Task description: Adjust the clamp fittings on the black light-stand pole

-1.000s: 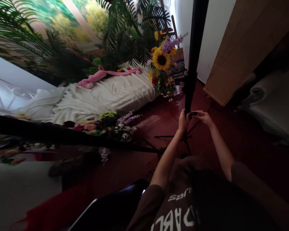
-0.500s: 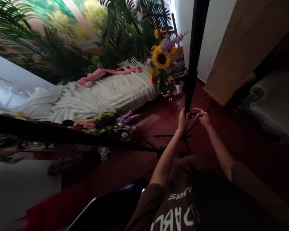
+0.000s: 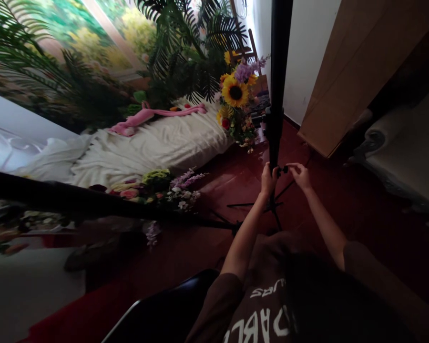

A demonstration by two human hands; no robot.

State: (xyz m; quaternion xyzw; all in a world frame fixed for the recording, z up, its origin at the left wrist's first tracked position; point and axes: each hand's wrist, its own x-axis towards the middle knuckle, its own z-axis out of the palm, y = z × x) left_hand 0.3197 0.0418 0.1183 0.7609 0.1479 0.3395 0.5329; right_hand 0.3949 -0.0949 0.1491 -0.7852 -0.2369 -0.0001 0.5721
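Observation:
A black light stand (image 3: 276, 128) rises past the middle of the view, its legs spread on the floor. My left hand (image 3: 268, 180) is wrapped round its pole, low down near a clamp knob (image 3: 283, 169) that sticks out to the right. My right hand (image 3: 300, 175) is at the outer end of this knob with its fingers stretched towards it. The fingertips are at the knob's edge and the knob shows whole; whether they touch it I cannot tell. Higher on the pole sits another knob (image 3: 259, 117).
A second black pole (image 3: 93, 202) crosses the left side. White cloth (image 3: 157, 147) covers a low platform bearing a pink plush toy (image 3: 136, 119). Sunflowers (image 3: 235, 91) and other flowers (image 3: 186, 190) stand by it. A large cardboard box (image 3: 357, 81) leans at the right, near a pale sofa (image 3: 407, 143).
My right-hand fingers have come off from around the knob to its outer end. My left hand stays on the pole. The view has shifted slightly, moving the stand left.

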